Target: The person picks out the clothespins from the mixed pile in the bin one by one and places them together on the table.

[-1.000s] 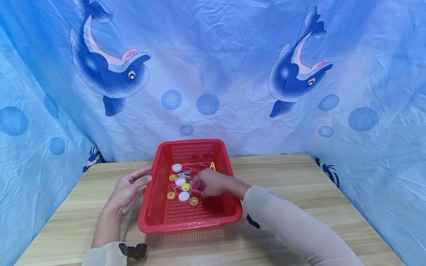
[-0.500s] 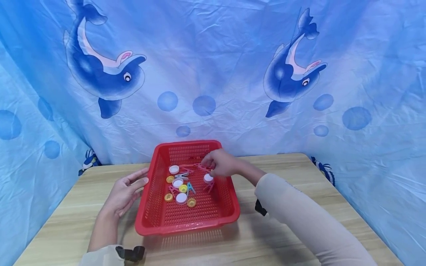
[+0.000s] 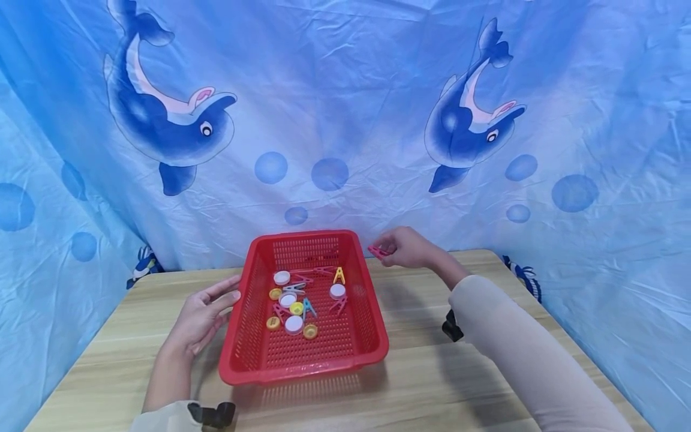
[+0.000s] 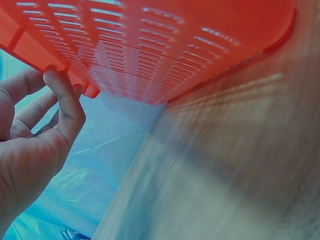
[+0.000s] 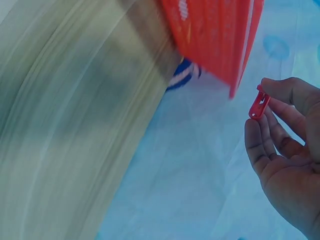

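A pink clothespin (image 3: 378, 252) is pinched between the thumb and fingertips of my right hand (image 3: 410, 247), raised beyond the right side of the red basket (image 3: 305, 363). The same clothespin (image 5: 259, 104) shows close up in the right wrist view. My left hand (image 3: 200, 318) touches the basket's left rim with thumb and fingertips, its fingers loosely extended; in the left wrist view they meet the edge of the basket's lip (image 4: 37, 62). Inside the basket lie pink clothespins (image 3: 339, 306), a yellow one (image 3: 339, 275), a blue one (image 3: 309, 308), a grey one (image 3: 294, 288) and several bottle caps (image 3: 294, 324).
The basket stands on a wooden table (image 3: 432, 360), its far edge close to a blue curtain (image 3: 345, 90) printed with dolphins. Curtain panels also hang along the left and right sides. A dark wrist strap (image 3: 213, 414) is on the left sleeve.
My right hand has moved from inside the basket, up over its right rim, and now carries a pink clothespin outside it. My left hand stays at the left rim.
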Motion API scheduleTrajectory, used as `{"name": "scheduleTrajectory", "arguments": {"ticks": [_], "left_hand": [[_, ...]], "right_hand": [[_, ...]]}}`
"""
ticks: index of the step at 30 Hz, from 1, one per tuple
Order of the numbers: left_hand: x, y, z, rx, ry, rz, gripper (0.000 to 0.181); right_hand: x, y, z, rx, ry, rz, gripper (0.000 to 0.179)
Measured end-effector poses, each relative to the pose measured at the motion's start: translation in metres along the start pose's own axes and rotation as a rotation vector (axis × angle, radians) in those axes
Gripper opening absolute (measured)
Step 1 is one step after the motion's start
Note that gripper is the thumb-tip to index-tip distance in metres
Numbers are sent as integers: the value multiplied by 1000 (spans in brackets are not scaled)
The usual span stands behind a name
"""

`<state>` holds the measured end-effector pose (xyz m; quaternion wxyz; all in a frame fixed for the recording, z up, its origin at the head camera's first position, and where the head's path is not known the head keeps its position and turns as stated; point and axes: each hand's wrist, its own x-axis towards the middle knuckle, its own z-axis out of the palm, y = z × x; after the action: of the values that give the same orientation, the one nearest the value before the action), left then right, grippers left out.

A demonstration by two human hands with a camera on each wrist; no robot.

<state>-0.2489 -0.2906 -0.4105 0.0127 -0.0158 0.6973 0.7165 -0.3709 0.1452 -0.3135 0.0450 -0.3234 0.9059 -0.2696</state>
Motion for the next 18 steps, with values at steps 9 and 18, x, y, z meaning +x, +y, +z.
{"name": "scheduleTrajectory", "arguments": {"ticks": [9,18], "left_hand": [[0,-2,-1,-19,3,3,71],[1,-2,0,-33,-12,14,68]], "right_hand": [[-24,51,-15,11,129,159,39],[-51,100,-17,-19,224,263,43]]}}
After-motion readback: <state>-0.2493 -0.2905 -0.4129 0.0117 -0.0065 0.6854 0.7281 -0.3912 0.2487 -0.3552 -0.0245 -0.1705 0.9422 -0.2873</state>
